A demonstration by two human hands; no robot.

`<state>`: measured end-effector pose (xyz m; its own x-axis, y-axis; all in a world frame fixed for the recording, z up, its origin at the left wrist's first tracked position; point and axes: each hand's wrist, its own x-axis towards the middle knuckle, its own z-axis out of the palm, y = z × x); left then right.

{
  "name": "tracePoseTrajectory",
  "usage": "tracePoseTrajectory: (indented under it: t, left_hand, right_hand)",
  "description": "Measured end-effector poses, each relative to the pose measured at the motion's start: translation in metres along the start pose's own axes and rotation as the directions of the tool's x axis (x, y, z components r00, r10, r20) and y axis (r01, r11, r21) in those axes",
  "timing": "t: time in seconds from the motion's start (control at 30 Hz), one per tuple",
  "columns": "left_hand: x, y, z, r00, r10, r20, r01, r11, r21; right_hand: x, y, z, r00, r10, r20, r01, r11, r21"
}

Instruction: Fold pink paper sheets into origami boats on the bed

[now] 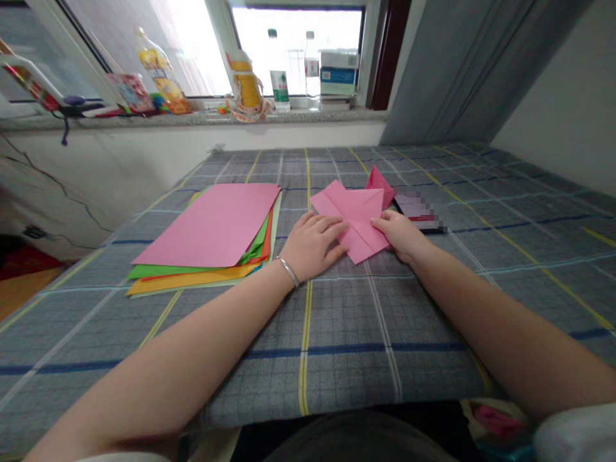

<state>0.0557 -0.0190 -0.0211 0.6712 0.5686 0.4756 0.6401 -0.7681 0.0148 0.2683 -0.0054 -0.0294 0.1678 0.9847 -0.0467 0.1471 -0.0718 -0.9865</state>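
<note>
A partly folded sheet of pink paper (356, 215) lies on the plaid tablecloth in front of me, creased along its middle. My left hand (315, 240) rests flat on its left side, fingers stretched out. At the paper's right edge, my right hand (397, 232) pinches it between thumb and fingers; some of those fingers are hidden under the paper. Just behind stands a second folded pink paper piece (380, 185) with a pointed top. To the left sits a stack of coloured paper (212, 224), pink on top with green, orange and yellow sheets below.
A dark-edged flat device (423, 215), partly blurred out, lies beyond my right hand. The plaid tablecloth (337, 321) covers the table. Along the windowsill (192, 122) stand a juice bottle (163, 74), a yellow cup (248, 83), clear bottles (312, 67) and a blue-white box (339, 74).
</note>
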Motion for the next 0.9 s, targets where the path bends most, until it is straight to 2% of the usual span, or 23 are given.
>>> tracePoseTrajectory:
  t: [0.07, 0.17, 0.33, 0.43, 0.57, 0.77, 0.9]
  left_hand:
    - [-0.001, 0.001, 0.0, 0.999, 0.042, -0.016, -0.042, 0.999, -0.016]
    - [-0.002, 0.003, -0.001, 0.996, 0.088, 0.003, -0.088, 0.996, -0.024]
    - [-0.002, 0.007, -0.002, 0.982, 0.187, 0.006, -0.187, 0.982, 0.008]
    - [-0.001, 0.009, -0.001, 0.976, 0.219, 0.004, -0.219, 0.974, 0.051]
    - [-0.001, 0.009, 0.002, 0.979, 0.206, -0.003, -0.204, 0.974, 0.102]
    - [-0.001, 0.016, 0.006, 0.984, 0.177, -0.028, -0.171, 0.973, 0.153]
    - [-0.001, 0.019, 0.005, 0.996, 0.074, -0.048, -0.066, 0.985, 0.162]
  right_hand:
    - [-0.004, -0.003, 0.005, 0.993, 0.033, 0.115, -0.051, 0.986, 0.159]
    - [-0.011, -0.006, 0.011, 0.974, 0.022, 0.224, -0.082, 0.961, 0.263]
    - [-0.018, -0.008, 0.016, 0.985, 0.037, 0.17, -0.092, 0.938, 0.334]
    - [-0.023, -0.011, 0.018, 0.977, 0.048, 0.21, -0.127, 0.915, 0.383]
    - [-0.026, -0.011, 0.017, 0.952, 0.062, 0.298, -0.176, 0.911, 0.372]
    - [-0.021, -0.006, 0.013, 0.93, 0.097, 0.355, -0.237, 0.895, 0.377]
    - [-0.022, -0.004, 0.011, 0.909, 0.002, 0.417, -0.164, 0.921, 0.354]
